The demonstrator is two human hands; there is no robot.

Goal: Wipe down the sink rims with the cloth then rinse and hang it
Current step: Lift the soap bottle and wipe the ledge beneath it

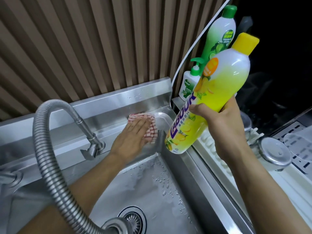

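- Left hand (130, 137) is flat, palm down, fingers stretched out and together, pressing on the cloth (148, 126) rather than gripping it.
- The cloth is a red and white check, bunched up a bit, sitting on the back rim of the sink (118, 105) right in the far right corner. Only the far and right edges of it peek out from under the fingers.
- Left forearm reaches across the basin from the lower left, passing under the bendy metal tap hose (47, 149).
- Right hand (221, 120) is wrapped round a big yellow dish soap bottle (212, 102), thumb across the front, holding it up in the air, tilted with the yellow cap pointing up and right, just over the corner.
- The basin is wet, with droplets on its right wall, and the drain (133, 220) is at the bottom.
- Behind the yellow bottle there's a green dish soap bottle (219, 31) and a small pump bottle (189, 83) on a ledge.
- A white drying rack (212, 149) runs along the right side of the sink.
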